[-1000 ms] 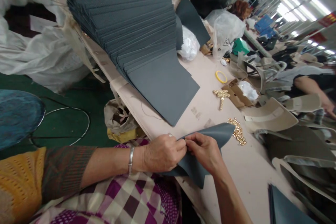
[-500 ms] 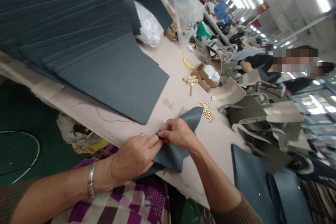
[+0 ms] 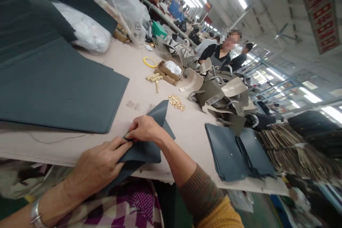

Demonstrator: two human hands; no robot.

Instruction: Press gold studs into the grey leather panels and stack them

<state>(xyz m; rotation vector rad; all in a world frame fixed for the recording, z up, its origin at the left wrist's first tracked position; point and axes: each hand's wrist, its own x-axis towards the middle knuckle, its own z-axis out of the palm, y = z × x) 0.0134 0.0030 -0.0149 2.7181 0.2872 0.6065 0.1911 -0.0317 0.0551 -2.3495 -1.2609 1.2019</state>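
A folded dark grey leather piece (image 3: 149, 142) lies over the near edge of the pale table (image 3: 187, 128). My left hand (image 3: 98, 165) grips its lower part, fingers pressed on the fold. My right hand (image 3: 144, 128) pinches the same piece at its upper fold, fingertips meeting those of the left hand. A small heap of gold metal fittings (image 3: 176, 101) lies just beyond the piece's tip. A gold cross-shaped cluster of fittings (image 3: 154, 78) sits farther back.
A fanned stack of grey leather sheets (image 3: 53, 85) fills the left. More grey pieces (image 3: 235, 151) lie at right. A yellow ring (image 3: 149, 62), small cardboard boxes (image 3: 168, 71), plastic bags (image 3: 85, 30), beige bag parts (image 3: 213, 89) and a seated person (image 3: 221, 55) are behind.
The view has swung to the right, so the sheet stack slid left and the right-hand pile came into sight. Both hands keep their hold on the folded piece, working along its fold.
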